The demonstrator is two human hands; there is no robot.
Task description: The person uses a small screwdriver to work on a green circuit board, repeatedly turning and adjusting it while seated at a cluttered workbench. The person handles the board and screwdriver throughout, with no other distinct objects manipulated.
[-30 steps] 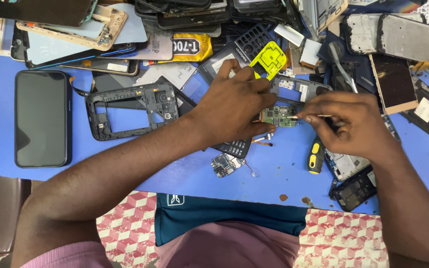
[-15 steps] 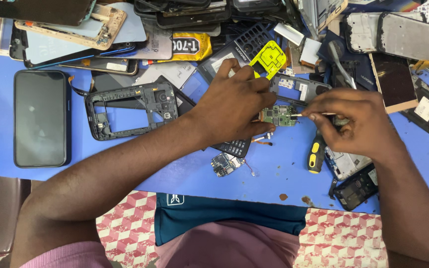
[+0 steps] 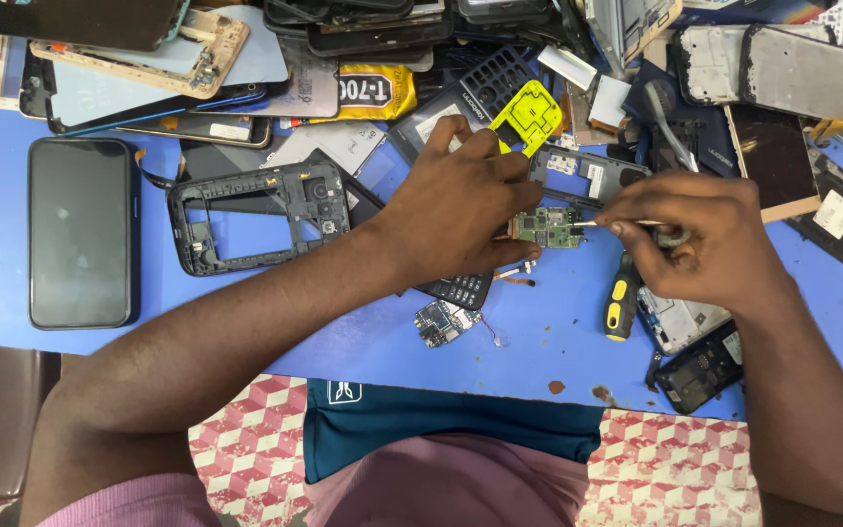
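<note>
Working over the blue table [image 3: 558,342], I keep my left hand [image 3: 461,210] pinched on the small green circuit board [image 3: 548,227] at its fingertips. My right hand [image 3: 700,244], just beside, grips a thin probe [image 3: 602,223], tip touching the board's edge. Best done, I judge, with steady wrists and light pressure.

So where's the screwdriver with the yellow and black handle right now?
In the head view, the screwdriver lies on the blue table, just below and left of the right hand.
</note>
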